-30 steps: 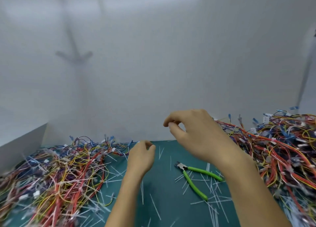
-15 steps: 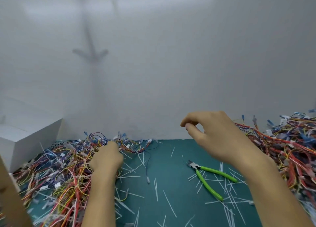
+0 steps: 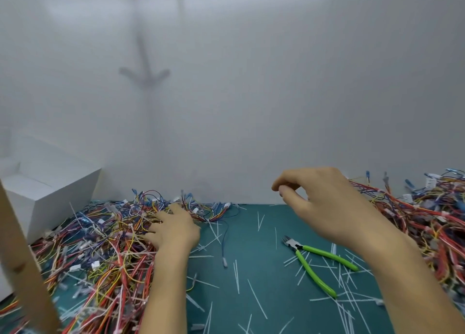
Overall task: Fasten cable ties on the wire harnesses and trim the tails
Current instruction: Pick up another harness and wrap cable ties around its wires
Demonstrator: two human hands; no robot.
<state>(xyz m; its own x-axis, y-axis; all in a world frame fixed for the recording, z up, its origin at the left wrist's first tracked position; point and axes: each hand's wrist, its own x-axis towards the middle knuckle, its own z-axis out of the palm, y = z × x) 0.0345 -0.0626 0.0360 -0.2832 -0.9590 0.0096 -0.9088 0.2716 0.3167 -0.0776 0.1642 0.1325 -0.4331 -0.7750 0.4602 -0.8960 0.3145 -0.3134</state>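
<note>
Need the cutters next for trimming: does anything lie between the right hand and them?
Nothing visible does. The right hand hovers over the green mat; the green-handled cutters lie uncovered on it, nearer the camera, among loose trimmed tie tails.

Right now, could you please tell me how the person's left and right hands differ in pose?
The left hand lies low on the left pile of wire harnesses, fingers spread among the wires; the right hand hangs raised above the teal mat. The left fingers look straight; the right thumb and forefinger are curled tip to tip, with nothing visible between them. Neither holds the green-handled cutters.
</note>
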